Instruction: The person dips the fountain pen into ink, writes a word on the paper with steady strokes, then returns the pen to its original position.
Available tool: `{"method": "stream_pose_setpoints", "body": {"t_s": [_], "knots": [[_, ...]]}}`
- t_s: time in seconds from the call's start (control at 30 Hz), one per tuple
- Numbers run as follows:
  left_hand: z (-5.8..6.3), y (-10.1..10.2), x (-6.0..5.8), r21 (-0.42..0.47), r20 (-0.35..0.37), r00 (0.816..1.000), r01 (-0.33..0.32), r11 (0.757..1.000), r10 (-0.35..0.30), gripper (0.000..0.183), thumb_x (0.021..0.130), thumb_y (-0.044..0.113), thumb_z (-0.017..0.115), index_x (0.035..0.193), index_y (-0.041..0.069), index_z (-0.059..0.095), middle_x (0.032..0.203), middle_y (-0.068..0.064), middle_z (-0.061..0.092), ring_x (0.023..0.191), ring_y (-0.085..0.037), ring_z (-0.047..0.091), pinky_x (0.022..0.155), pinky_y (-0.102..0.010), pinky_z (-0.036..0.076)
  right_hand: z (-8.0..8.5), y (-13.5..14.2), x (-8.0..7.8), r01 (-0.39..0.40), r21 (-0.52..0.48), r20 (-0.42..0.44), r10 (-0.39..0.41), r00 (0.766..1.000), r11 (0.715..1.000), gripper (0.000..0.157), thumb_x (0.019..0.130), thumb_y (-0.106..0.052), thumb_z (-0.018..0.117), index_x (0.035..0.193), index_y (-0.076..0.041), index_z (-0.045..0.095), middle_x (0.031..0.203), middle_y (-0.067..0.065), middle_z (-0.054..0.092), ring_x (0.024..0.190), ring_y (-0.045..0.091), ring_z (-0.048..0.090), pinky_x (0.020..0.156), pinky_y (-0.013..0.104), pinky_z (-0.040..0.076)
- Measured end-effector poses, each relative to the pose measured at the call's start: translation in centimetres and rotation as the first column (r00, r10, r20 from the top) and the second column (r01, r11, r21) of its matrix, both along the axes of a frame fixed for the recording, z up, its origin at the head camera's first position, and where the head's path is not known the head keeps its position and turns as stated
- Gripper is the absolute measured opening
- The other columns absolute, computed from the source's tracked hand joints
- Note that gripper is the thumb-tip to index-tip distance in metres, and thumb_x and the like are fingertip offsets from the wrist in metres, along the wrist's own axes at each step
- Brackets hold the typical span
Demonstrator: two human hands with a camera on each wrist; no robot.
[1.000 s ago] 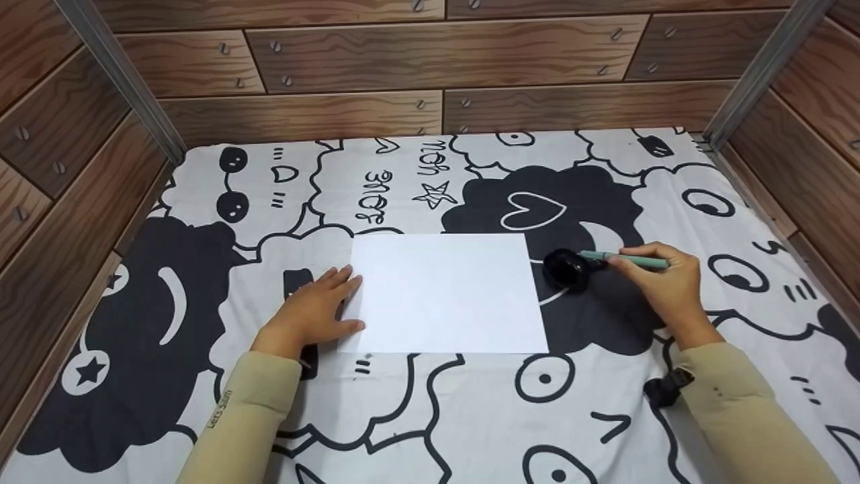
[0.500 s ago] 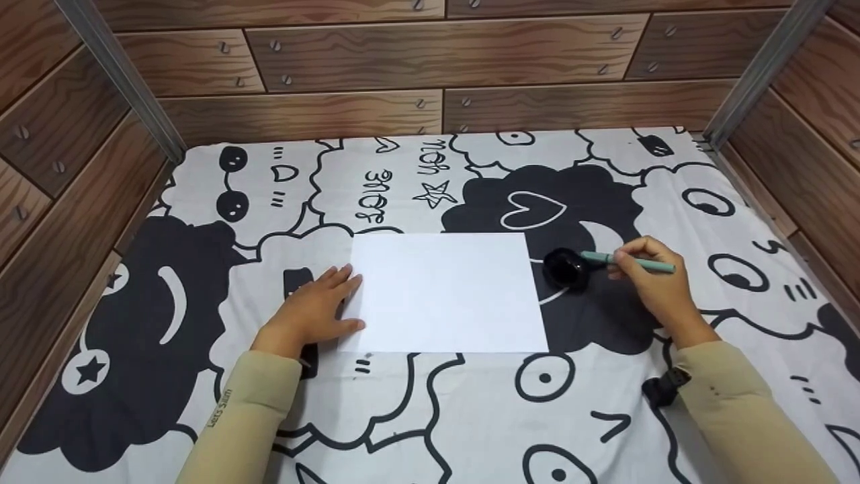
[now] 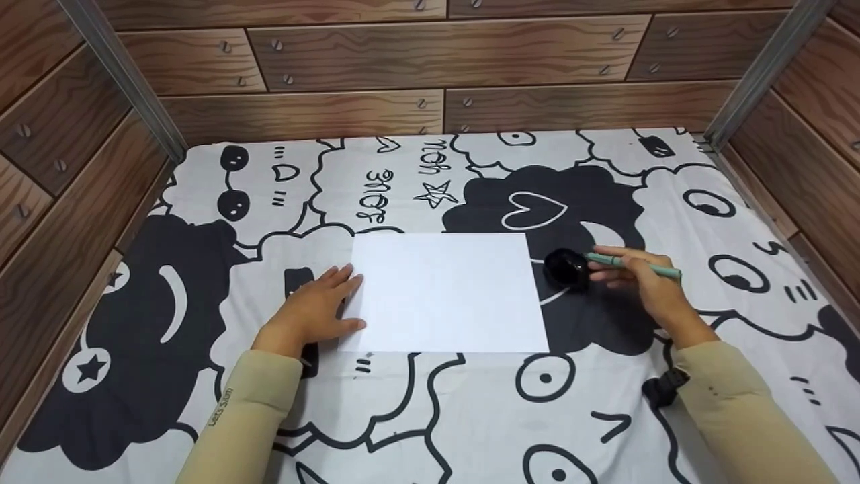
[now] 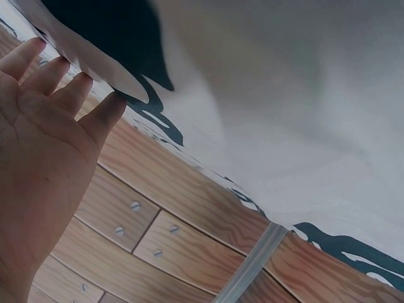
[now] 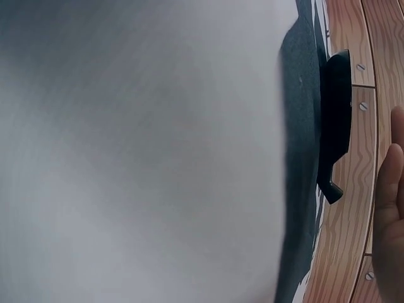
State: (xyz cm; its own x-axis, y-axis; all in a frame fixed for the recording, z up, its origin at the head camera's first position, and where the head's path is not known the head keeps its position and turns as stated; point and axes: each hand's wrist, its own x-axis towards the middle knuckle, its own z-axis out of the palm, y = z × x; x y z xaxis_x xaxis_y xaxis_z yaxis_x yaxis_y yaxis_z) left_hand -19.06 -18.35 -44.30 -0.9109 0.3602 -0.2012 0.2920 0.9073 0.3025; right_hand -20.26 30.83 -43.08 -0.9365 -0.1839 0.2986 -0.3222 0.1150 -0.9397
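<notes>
Two hands: the left hand (image 3: 310,309) spread on the paper's (image 3: 443,292) left edge, the right hand (image 3: 652,281) pinching a pen (image 3: 607,259).
Paper and black bowl (image 3: 566,269) lie inside the table's (image 3: 484,403) edges; readying the pen seems the step, the next calling for a steady pinch.

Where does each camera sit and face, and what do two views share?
Head: on the head, facing forward and down over the paper and cloth; left hand, right hand and sleeves show.
Left wrist: on that wrist, facing cloth and wood-print wall; left hand shows.
Right wrist: on that wrist, facing a black bowl-like object; right hand partly shows.
Head and right wrist share that object.
</notes>
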Motion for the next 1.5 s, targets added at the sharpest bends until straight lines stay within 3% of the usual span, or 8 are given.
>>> {"method": "stream_pose_setpoints", "body": {"t_s": [0.13,0.4,0.77,1.17,1.5], "knots": [[0.0,0.0,0.0,0.002,0.002,1.000,-0.002,1.000,0.002,0.078,0.086,0.046,0.066,0.149,0.013,0.034,0.156,-0.008,0.022,0.143,-0.030,0.014,0.110,-0.055,0.020,0.0,-0.1,-0.1,0.018,0.031,0.006,-0.018,1.000,0.999,0.035,0.100,-0.001,0.034,0.116,0.018,0.058,0.096,0.021,0.069,0.079,0.020,0.070,0.066,0.026,0.055],[0.1,0.0,0.0,0.001,0.010,1.000,-0.002,1.000,0.002,0.079,0.086,0.047,0.066,0.149,0.013,0.034,0.156,-0.007,0.021,0.143,-0.030,0.014,0.110,-0.055,0.020,-0.2,-0.1,-0.4,0.083,0.081,0.050,-0.087,0.995,0.993,0.028,0.093,-0.003,0.059,0.113,0.016,0.060,0.097,0.014,0.071,0.078,0.017,0.070,0.068,0.027,0.056],[0.1,0.0,-0.1,0.001,-0.003,1.000,0.014,1.000,-0.014,0.078,0.086,0.045,0.066,0.149,0.013,0.034,0.156,-0.008,0.023,0.142,-0.031,0.016,0.110,-0.055,0.022,-0.5,-0.6,-1.0,0.053,0.042,0.046,-0.055,0.997,0.998,0.022,0.087,0.006,0.064,0.101,0.022,0.059,0.090,0.019,0.068,0.077,0.017,0.070,0.069,0.030,0.056],[0.1,0.0,0.0,0.006,-0.009,1.000,0.013,1.000,-0.013,0.078,0.086,0.045,0.066,0.149,0.013,0.035,0.156,-0.008,0.023,0.142,-0.031,0.016,0.110,-0.055,0.022,1.6,-2.3,-0.3,0.095,0.263,-0.004,-0.097,0.995,0.960,0.012,0.084,0.007,0.065,0.093,0.016,0.066,0.086,0.026,0.067,0.067,0.012,0.068,0.063,0.022,0.055],[-0.1,0.0,0.0,0.001,-0.016,1.000,0.009,1.000,-0.009,0.078,0.085,0.046,0.067,0.149,0.013,0.035,0.155,-0.008,0.023,0.142,-0.030,0.016,0.109,-0.055,0.022,-1.0,-1.4,-2.2,0.130,0.380,-0.036,-0.126,0.991,0.916,0.008,0.083,-0.004,0.071,0.089,0.002,0.073,0.076,0.012,0.070,0.063,0.009,0.066,0.058,0.018,0.053]]}}
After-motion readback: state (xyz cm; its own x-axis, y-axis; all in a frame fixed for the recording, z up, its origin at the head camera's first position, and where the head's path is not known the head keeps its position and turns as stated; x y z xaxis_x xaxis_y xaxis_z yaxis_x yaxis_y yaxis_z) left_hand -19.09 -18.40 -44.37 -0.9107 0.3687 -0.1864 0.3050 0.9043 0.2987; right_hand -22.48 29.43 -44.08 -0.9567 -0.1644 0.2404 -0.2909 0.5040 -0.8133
